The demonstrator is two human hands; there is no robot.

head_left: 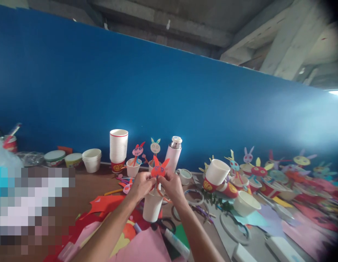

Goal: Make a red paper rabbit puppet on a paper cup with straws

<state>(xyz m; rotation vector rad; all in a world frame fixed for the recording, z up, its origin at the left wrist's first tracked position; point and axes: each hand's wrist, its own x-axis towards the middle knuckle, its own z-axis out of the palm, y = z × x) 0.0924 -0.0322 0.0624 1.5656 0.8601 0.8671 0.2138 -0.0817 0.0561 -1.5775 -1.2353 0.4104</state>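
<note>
A person's left hand [143, 185] and right hand [172, 186] are meeting just below the centre of the frame. The fingers and thumbs of both are pinching the lower edge of an orange-red paper animal head [159, 169]. The head is facing the viewer, showing two pointed ears and drawn eyes, and is sitting directly above a white paper cup [152, 210] in the lower centre. The fingers are hiding part of the join, so whether the head is fixed to the cup cannot be told.

Behind the hands, a pink paper head [137, 150] and a cream paper head [155, 147] are rising from cups, with a pale pink flask [173, 157] standing to their right. Left of them, a tall stack of white cups [118, 145] is standing near a shorter stack [91, 160] and two lidded tubs, one green-topped [54, 157] and one yellow [73, 160].

At the right of the frame, many colourful paper animals [258, 172] are crowding together in cups, blurring toward the edge. Along the bottom, a pink paper sheet [143, 248] and a pale tube [176, 243] are lying on a brown table [88, 185]. A blue wall [147, 83] is filling the background under a grey ceiling.
</note>
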